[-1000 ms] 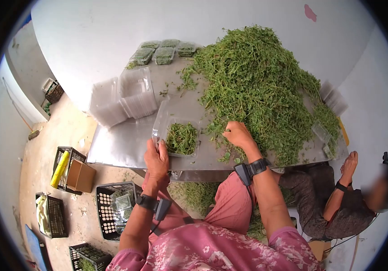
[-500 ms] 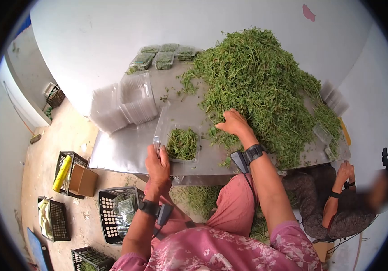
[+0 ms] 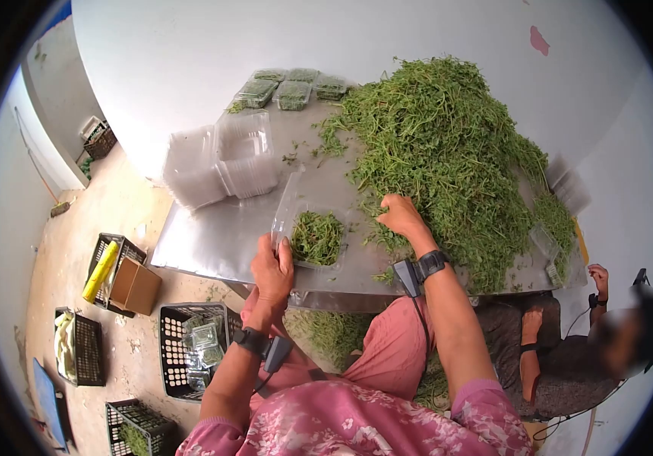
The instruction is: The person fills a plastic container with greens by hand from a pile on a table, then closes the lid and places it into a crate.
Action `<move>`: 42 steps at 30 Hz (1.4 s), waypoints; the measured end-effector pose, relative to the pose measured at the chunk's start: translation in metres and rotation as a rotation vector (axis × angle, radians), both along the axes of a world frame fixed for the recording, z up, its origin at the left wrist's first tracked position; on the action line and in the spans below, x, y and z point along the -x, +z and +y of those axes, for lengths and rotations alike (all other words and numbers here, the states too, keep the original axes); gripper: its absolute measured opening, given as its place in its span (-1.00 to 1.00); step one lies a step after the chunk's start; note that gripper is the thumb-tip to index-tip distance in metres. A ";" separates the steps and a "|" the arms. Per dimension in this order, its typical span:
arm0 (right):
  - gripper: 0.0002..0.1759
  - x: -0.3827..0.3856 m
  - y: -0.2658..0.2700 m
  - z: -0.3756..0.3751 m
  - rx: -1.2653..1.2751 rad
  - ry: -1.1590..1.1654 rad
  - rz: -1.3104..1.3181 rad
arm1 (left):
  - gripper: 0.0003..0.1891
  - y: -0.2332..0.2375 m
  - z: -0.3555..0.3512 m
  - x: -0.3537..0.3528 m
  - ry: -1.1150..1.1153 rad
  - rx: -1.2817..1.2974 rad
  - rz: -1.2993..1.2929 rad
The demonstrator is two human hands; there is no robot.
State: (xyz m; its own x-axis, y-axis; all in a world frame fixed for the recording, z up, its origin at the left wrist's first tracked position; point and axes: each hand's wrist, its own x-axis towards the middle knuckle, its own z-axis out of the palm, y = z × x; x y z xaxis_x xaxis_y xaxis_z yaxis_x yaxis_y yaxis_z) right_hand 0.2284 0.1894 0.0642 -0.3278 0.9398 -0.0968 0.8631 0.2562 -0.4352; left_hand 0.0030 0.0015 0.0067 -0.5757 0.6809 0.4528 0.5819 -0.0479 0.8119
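Note:
A clear plastic clamshell box [image 3: 287,211] stands on the metal table near its front edge, lid folded up. Inside its tray lies a clump of leafy greens [image 3: 319,238]. My left hand [image 3: 273,267] grips the box's left side, thumb on the near edge and fingers behind. At the left edge of a large heap of greens [image 3: 436,137], my right hand [image 3: 404,219] is closed, thumb against curled fingers, on a few leafy greens. Most of what it pinches is hidden by the fingers.
Stacked clamshell boxes [image 3: 224,159] stand left on the metal table [image 3: 205,235]; several filled boxes [image 3: 293,95] sit at the back. Black crates [image 3: 182,319] and a cardboard box [image 3: 135,287] are on the floor. A seated person [image 3: 569,365] is at my right.
The view has shifted slightly. My right hand's fingers have curled in at the heap's edge. My left hand stays on the box. The person at right has moved their hands apart.

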 end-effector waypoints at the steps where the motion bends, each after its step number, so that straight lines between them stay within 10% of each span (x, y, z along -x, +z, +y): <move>1: -0.49 -0.005 -0.001 0.001 -0.035 -0.009 0.027 | -0.79 -0.001 0.000 0.001 0.007 -0.003 0.009; 13: -0.69 0.039 0.089 -0.048 -0.294 0.230 0.334 | -0.75 0.000 -0.001 0.002 0.007 0.039 -0.021; 29: -0.58 0.084 0.052 -0.065 -0.319 0.476 0.268 | -0.76 0.005 -0.004 0.001 -0.028 0.024 -0.046; 42: -0.87 0.122 0.011 -0.064 -0.328 0.396 0.138 | -0.76 0.000 -0.001 0.001 -0.007 0.008 -0.023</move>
State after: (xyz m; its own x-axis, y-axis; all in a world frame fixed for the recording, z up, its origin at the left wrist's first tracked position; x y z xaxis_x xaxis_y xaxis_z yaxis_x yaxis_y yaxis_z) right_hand 0.1066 0.1255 0.0751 -0.6527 0.7149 0.2509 0.6127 0.6929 -0.3801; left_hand 0.0016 0.0006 0.0064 -0.5809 0.6885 0.4341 0.5631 -0.0451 0.8252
